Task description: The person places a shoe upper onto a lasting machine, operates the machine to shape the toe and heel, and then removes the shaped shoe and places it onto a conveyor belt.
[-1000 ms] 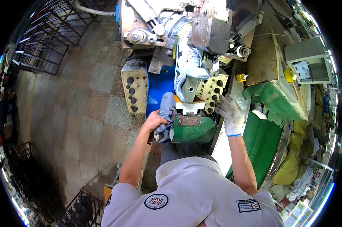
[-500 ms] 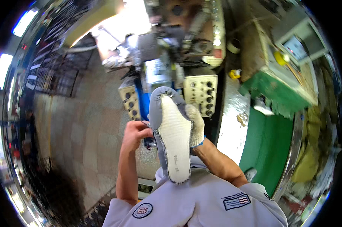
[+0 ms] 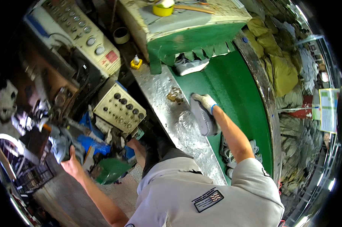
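Stretched out to the left, my bare left hand is closed on a grey shoe upper, its thumb lying along the side. That upper is against the machine parts, and its far end is hard to make out. On the right, my right hand, in a white knit glove with a blue cuff, grips one end of a grey shoe. A long sole-like face with a row of small teeth along it shows. The shoe is over the near edge of a green belt.
A worn metal ledge runs beside the belt. A grey shoe sits under the green-fronted box, and more shoes lie by my right arm. A knobbed control panel and a small yellow bottle are at left centre.
My view has swung right toward the belt. My hands, earlier together at one shoe upper with a white insole, are now far apart, the right one holding a grey shoe over the belt.
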The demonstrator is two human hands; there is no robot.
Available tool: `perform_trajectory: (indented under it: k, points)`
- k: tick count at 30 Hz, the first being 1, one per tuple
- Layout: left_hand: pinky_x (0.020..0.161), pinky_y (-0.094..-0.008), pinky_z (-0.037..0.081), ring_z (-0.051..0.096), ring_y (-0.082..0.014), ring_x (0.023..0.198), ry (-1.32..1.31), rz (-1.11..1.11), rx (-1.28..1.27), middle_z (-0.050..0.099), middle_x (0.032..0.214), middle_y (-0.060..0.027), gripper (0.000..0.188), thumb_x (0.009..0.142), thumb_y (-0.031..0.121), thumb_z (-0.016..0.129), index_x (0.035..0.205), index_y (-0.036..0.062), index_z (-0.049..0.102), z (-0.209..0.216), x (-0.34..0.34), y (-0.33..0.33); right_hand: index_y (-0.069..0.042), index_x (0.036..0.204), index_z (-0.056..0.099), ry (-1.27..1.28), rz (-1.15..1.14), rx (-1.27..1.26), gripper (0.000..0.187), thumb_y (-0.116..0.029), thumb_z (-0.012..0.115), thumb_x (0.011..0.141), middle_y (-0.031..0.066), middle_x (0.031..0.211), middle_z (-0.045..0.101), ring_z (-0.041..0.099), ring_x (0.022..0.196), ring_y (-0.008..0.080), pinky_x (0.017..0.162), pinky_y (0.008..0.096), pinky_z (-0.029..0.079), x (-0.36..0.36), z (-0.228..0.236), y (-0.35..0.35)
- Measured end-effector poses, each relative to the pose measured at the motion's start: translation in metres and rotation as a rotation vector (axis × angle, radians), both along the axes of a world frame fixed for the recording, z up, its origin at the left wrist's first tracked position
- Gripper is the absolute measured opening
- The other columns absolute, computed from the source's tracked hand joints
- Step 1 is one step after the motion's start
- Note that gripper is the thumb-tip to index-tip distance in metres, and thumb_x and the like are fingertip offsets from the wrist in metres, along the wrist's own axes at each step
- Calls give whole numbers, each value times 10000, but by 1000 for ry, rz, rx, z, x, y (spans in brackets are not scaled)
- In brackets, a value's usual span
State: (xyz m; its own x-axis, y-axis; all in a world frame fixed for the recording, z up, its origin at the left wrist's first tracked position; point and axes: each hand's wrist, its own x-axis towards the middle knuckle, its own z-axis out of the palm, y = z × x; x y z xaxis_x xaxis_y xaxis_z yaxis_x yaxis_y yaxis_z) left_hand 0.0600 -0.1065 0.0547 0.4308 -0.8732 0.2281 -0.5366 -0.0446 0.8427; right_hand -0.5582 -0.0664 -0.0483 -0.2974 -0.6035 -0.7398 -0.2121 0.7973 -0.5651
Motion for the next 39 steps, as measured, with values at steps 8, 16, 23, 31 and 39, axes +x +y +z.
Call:
perform_trajectory:
  k: [8, 16, 23, 31, 39]
  points:
    - [979, -423, 479, 634, -271, 1095, -153, 122, 65, 689, 1266, -144, 504, 866, 285, 801, 1244, -27, 683, -19, 13, -9, 107, 1145, 684, 334, -347, -76, 847, -639, 778, 757, 224, 1031, 731, 705, 913, 346, 805, 382, 549, -140, -203, -111]
    - [941, -362, 480, 624, -210, 1032, -313, 95, 137, 706, 1189, -97, 343, 868, 119, 768, 1181, -10, 713, -28, 71, 9, 60, 1287, 594, -114, -1075, -647, 655, -153, 891, 744, 193, 1178, 691, 681, 1079, 309, 902, 423, 574, -91, -248, -188]
    - [643, -330, 447, 554, -135, 744, -530, 17, 870, 642, 823, -61, 175, 875, 102, 623, 945, -54, 659, -6, 106, 82, 2, 1466, 445, -1225, -448, -696, 802, -227, 843, 808, 148, 1347, 614, 599, 1233, 304, 1085, 477, 477, 40, -96, -53]
    - [926, -336, 534, 676, -196, 1049, 556, -352, 443, 696, 1213, -142, 541, 966, 258, 698, 1392, -43, 553, 11, -72, -41, 1, 1342, 566, -1651, -547, -90, 492, -346, 622, 999, 177, 1171, 690, 691, 983, 288, 879, 436, 579, 288, 28, -48]
    - [639, -250, 582, 680, -129, 727, 851, -68, 343, 717, 931, -61, 258, 858, 59, 772, 1094, -14, 698, 4, 31, -30, 25, 1425, 498, -1245, 15, -305, 518, -219, 620, 985, 113, 1261, 647, 644, 1092, 178, 959, 328, 518, 424, 86, -83]
